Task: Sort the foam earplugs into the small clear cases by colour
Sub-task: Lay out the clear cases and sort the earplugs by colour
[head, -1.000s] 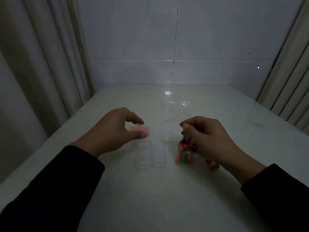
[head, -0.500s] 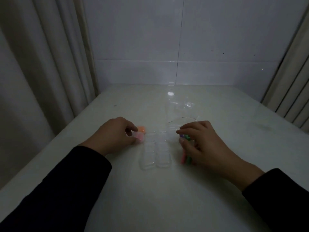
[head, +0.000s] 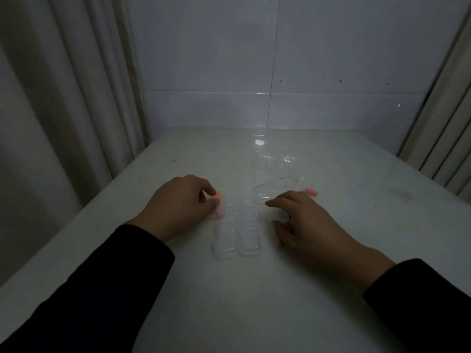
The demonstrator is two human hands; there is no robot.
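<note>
My left hand (head: 182, 203) rests on the table and pinches a small clear case (head: 218, 206) between thumb and forefinger; pink and orange earplugs glow inside it. Two more clear cases (head: 235, 239) lie side by side just right of it, between my hands. My right hand (head: 308, 225) lies palm down with its fingers spread over the earplug pile, hiding most of it. A bit of a pink plug (head: 279, 243) shows under its thumb side. One pink earplug (head: 312, 191) lies loose beyond the fingertips.
The white table (head: 229, 301) stands against a tiled wall. A crumpled clear plastic bag (head: 276, 178) lies just behind the cases. Curtains hang at the left, and a slatted panel stands at the right. The light is dim.
My left hand has lowered the case with the pink plugs onto the table. My right hand has flattened over the pile, hiding the purple and green plugs seen before.
</note>
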